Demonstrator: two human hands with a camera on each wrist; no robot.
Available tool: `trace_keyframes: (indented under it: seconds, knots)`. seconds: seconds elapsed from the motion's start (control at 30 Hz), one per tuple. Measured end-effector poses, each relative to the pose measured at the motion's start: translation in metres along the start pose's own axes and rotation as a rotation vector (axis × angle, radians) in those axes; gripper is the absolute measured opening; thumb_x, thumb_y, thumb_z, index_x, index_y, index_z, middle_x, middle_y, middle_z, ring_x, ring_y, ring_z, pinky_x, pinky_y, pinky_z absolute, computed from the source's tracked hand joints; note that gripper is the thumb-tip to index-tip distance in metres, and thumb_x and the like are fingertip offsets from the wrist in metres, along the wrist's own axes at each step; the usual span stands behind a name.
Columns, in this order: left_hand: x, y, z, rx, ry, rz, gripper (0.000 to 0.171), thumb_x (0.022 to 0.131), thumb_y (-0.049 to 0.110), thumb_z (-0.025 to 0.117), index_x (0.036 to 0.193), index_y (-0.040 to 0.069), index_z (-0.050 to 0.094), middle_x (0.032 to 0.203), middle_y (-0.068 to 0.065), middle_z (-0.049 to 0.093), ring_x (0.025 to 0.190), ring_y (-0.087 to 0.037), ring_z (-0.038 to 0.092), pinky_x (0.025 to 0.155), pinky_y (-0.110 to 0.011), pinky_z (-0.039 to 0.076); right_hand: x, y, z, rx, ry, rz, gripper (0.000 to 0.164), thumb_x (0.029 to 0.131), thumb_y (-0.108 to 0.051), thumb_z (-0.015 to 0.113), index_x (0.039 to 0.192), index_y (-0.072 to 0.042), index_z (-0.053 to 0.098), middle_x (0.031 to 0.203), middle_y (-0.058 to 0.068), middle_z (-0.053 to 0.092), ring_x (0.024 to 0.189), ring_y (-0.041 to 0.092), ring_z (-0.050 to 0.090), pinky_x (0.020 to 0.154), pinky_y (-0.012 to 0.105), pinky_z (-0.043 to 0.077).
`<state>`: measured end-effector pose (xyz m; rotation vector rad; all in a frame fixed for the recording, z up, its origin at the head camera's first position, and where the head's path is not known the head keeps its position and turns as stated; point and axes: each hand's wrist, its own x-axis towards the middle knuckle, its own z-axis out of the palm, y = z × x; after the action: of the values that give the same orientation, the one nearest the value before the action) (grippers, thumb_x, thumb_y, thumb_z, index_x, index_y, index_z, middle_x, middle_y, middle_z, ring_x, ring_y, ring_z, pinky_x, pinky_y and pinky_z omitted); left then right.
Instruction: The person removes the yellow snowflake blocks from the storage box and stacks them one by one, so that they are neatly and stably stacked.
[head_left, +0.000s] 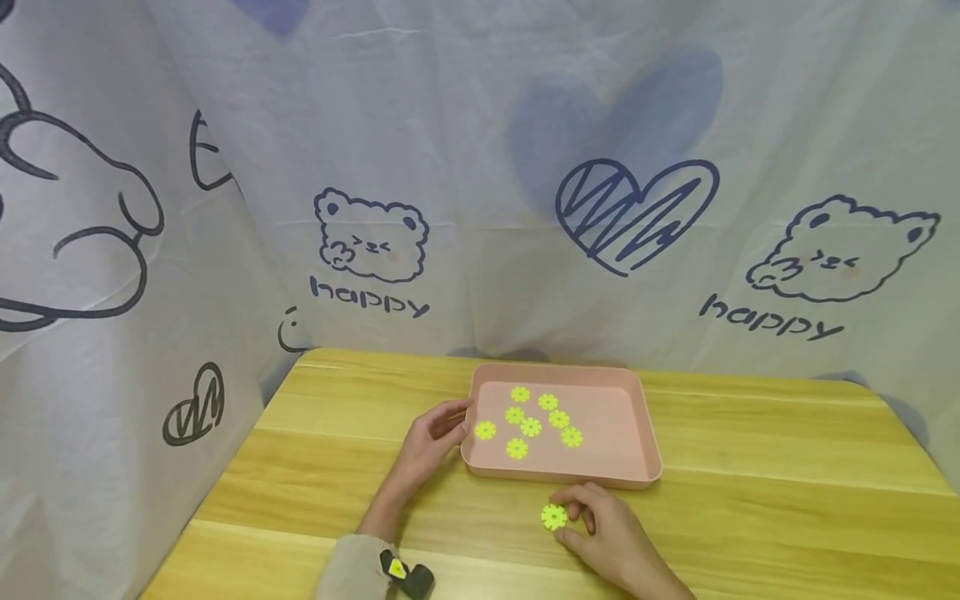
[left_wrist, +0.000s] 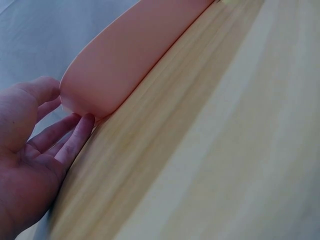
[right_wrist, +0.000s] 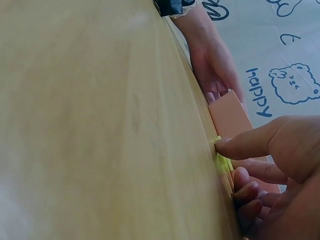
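A shallow pink tray [head_left: 615, 425] stands on the wooden table with several yellow-green notched plastic discs [head_left: 517, 448] scattered in its left and middle parts. On the tray's left side, my left hand [head_left: 427, 446] touches the outer wall with its fingertips. In the left wrist view, the left hand's fingers [left_wrist: 75, 142] lie loosely at the tray wall [left_wrist: 120, 60] near its base. In front of the tray, my right hand [head_left: 611, 533] pinches one more notched disc [head_left: 553, 517] between thumb and forefinger, close over the table. The right wrist view shows this disc [right_wrist: 224, 159] edge-on, partly hidden by the fingers.
The wooden table [head_left: 765, 492] extends to both sides of the tray. Behind it and on the left hangs a pale cloth [head_left: 465, 267] printed with hearts, bears and lettering. A black strap device [head_left: 408, 575] sits on the left sleeve.
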<state>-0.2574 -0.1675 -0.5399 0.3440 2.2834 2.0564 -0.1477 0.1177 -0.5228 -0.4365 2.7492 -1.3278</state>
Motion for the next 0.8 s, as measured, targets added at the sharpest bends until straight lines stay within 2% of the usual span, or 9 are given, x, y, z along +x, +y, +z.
trace_keyframes:
  seconds: [0.8]
  knots:
    - [0.0009,-0.0012,-0.0009,-0.003,-0.005,0.001,0.04,0.101,0.005,0.064,0.14,-0.004,0.058,0.142,-0.024,0.058,0.131,-0.04,0.056,0.097,-0.032,0.057,0.001,0.0031,0.0001,0.043,0.015,-0.007,0.033,0.08,-0.005,0.086,0.109,-0.01,0.073,0.088,-0.004,0.057,0.065,0.006,0.043,0.054,0.021,0.04]
